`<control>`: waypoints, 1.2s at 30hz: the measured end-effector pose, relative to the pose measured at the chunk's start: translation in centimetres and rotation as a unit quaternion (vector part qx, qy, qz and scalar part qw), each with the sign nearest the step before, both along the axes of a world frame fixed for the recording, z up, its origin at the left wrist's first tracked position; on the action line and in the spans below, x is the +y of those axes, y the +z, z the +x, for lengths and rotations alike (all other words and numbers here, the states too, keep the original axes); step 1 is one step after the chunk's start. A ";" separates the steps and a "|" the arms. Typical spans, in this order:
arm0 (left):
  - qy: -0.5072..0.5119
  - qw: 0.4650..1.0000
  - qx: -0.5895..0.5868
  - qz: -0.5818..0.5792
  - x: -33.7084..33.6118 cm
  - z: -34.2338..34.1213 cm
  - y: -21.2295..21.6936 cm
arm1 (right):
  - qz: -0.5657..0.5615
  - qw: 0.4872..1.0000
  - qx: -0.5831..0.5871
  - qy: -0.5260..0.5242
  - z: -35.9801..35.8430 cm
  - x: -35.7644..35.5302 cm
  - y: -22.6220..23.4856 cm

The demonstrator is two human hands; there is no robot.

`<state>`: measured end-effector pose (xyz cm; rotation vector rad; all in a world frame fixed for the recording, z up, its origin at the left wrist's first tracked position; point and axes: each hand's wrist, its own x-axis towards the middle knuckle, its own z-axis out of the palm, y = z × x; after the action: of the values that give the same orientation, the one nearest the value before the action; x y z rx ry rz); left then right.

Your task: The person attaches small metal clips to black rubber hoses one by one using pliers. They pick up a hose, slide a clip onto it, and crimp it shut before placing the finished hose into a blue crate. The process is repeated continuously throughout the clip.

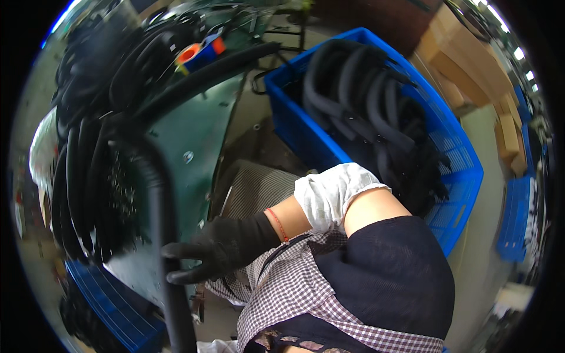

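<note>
1. Blue plastic crate [465, 159], right of centre: lattice-walled, rectangular, well filled with black rubber hoses [365, 94]. Hoses are thick, matte and bent into U and elbow shapes, piled loosely; some rise above the rim.
2. Second blue crate [112, 306], lower left: only a corner shows, with ribbed wall. Contents too dark to tell.
3. Green metal counter [188, 135], left of centre: painted sheet surface, scuffed, with a bolt head showing. More black hoses [82, 176] hang in a dense row at its left side, curved and parallel.
4. Long black hose [159, 212]: smooth rubber tube, runs from the counter area down to the lower edge, bending near the top. Its lower end is cut off by the frame.
5. One gloved hand [206, 253], black knit glove; the forearm enters from the right with a white rolled sleeve and a red cord bracelet. Which hand it is cannot be told with certainty; it reads as the right. Fingers [176, 252] are curled against the long black hose, thumb side hidden, so the grip looks like a loose wrap rather than a pinch.
6. Other hand: out of view.
7. Orange and blue object [200, 53] at the top of the counter: small, blurred, kind unclear.
8. Cardboard boxes [471, 65], upper right: brown, stacked, edges bent by the lens.
9. Checked apron and dark fabric fill the lower centre, hiding the floor there.
</note>
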<state>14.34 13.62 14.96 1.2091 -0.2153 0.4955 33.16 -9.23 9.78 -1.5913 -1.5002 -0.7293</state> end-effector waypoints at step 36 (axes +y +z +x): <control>-0.125 0.947 0.297 0.006 -8.9 12.8 -5.4 | -0.251 0.345 0.343 -0.837 -14.9 -59.7 -17.3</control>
<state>27.13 4.68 9.59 1.2679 0.1462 -0.1038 18.25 -68.93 -7.56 -2.9854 1.2687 -0.2406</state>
